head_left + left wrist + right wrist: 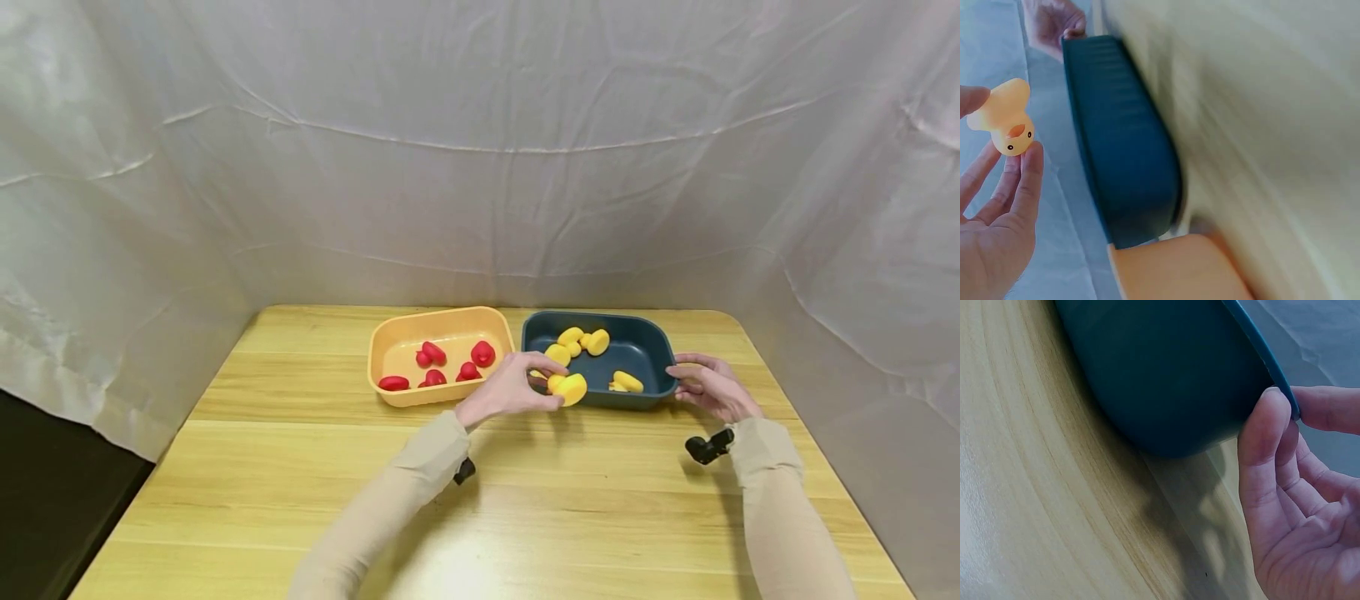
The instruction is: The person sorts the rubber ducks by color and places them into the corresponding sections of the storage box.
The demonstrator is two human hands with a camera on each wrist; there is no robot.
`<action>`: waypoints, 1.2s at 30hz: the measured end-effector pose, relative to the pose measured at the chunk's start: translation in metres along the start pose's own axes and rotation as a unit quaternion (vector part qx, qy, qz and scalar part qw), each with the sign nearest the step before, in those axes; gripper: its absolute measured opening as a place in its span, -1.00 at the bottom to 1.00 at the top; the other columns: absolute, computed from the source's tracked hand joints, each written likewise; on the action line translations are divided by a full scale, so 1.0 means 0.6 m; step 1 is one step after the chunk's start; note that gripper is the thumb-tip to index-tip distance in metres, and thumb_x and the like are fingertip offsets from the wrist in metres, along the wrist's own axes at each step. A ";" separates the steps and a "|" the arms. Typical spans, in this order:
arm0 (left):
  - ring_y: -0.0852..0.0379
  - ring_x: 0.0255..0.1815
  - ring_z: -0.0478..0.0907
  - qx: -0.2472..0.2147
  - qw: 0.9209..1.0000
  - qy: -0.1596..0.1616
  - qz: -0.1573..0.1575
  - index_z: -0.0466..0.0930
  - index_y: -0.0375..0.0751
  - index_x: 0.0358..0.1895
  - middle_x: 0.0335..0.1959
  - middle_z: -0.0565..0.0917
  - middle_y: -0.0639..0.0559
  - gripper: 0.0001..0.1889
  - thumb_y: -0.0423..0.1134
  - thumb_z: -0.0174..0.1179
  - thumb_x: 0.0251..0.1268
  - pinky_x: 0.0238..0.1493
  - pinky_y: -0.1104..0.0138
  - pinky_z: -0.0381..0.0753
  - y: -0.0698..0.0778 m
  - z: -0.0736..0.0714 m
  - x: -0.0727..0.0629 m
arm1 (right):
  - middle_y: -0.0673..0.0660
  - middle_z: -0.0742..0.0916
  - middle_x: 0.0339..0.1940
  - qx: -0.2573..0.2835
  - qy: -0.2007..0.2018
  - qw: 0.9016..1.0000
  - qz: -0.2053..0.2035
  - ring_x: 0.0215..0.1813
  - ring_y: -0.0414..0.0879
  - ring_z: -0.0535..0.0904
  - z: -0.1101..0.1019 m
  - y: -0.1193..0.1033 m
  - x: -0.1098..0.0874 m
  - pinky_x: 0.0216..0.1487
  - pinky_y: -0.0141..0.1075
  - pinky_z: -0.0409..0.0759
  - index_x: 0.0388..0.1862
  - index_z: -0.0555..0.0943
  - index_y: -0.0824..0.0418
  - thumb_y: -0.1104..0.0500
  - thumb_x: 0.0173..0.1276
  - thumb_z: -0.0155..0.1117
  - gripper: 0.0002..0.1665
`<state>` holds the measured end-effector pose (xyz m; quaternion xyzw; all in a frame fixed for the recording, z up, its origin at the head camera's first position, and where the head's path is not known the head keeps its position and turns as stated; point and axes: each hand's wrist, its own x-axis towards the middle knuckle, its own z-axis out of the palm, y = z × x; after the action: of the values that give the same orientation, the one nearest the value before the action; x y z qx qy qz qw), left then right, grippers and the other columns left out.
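Between thumb and fingertips my left hand (517,385) pinches a yellow rubber duck (1010,119), held up by the near left edge of the dark blue bin (637,354). In the left wrist view the duck's face, with two black eyes and an orange beak, points downward. Several more yellow ducks (597,342) lie inside the blue bin. My right hand (712,387) grips that bin's rim at its right end, thumb on the near side and index finger over the edge, as the right wrist view shows.
Left of the blue bin stands a light orange bin (405,329) with several red ducks (483,354) in it. Both bins sit toward the back of a wooden table (600,508). A pale fabric curtain (495,150) rises behind and along the sides.
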<state>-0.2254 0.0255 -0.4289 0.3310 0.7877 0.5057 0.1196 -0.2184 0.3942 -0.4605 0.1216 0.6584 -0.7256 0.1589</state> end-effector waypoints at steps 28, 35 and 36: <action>-0.06 0.12 0.65 0.039 0.999 0.036 -0.013 0.60 -0.37 0.21 0.12 0.70 -0.22 -0.54 -0.35 0.36 0.24 0.21 0.26 0.70 0.011 0.006 0.090 | -0.02 0.75 -0.42 -0.001 -0.006 1.000 -0.003 -0.51 -0.21 0.67 0.000 0.003 0.001 -0.36 -0.43 0.75 0.06 0.42 0.07 0.24 0.47 0.26 -0.72; -0.08 0.18 0.65 0.059 0.997 0.047 -0.012 0.56 -0.38 0.25 0.16 0.68 -0.23 -0.53 -0.35 0.34 0.28 0.23 0.21 0.69 0.007 0.030 0.105 | -0.02 0.74 -0.41 0.004 -0.004 1.000 -0.004 -0.51 -0.20 0.67 -0.002 0.002 0.000 -0.37 -0.42 0.75 0.08 0.42 0.11 0.26 0.46 0.25 -0.71; -0.06 0.18 0.65 0.065 0.997 0.048 -0.014 0.56 -0.37 0.25 0.17 0.69 -0.22 -0.53 -0.34 0.34 0.28 0.22 0.22 0.70 0.007 0.033 0.106 | -0.02 0.74 -0.41 0.006 -0.003 1.000 -0.005 -0.51 -0.20 0.67 -0.002 0.002 0.000 -0.38 -0.42 0.75 0.09 0.41 0.11 0.26 0.46 0.25 -0.70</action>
<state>-0.2612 0.0820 -0.4251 0.3023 0.8280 0.4675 0.0669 -0.2179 0.3954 -0.4620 0.1172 0.6541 -0.7306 0.1570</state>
